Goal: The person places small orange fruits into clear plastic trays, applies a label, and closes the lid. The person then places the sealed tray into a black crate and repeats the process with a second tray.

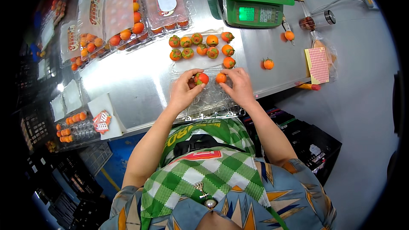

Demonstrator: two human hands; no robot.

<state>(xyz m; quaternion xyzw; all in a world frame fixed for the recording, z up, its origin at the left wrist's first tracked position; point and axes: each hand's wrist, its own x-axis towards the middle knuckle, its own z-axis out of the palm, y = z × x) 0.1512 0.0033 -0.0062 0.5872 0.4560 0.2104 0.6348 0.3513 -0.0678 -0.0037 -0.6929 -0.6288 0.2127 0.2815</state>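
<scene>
Small orange-red persimmons with green leafy tops lie in front of me. My left hand (pixel 186 90) holds a red-orange persimmon (pixel 201 78) between thumb and fingers, its leaves partly showing. Between the thumb and fingers of my right hand (pixel 238 86) is an orange persimmon (pixel 221 77), smooth side up. Both are above a clear plastic clamshell tray (pixel 211 97) with moulded cups, at the table's near edge. Just beyond, several persimmons (pixel 212 52) stand in rows on the pale sheet (pixel 191 65) over the box's far half. Two loose ones, one a persimmon (pixel 268 64), lie to the right.
A green digital scale (pixel 255 6) stands at the back. Filled clear boxes (pixel 166 6) line the back left. Lower left are a part-filled tray (pixel 81 129) and stickers (pixel 102 121) on a white pad. A clear jar (pixel 319 19) and a pink-dotted sticker sheet (pixel 317 65) lie right.
</scene>
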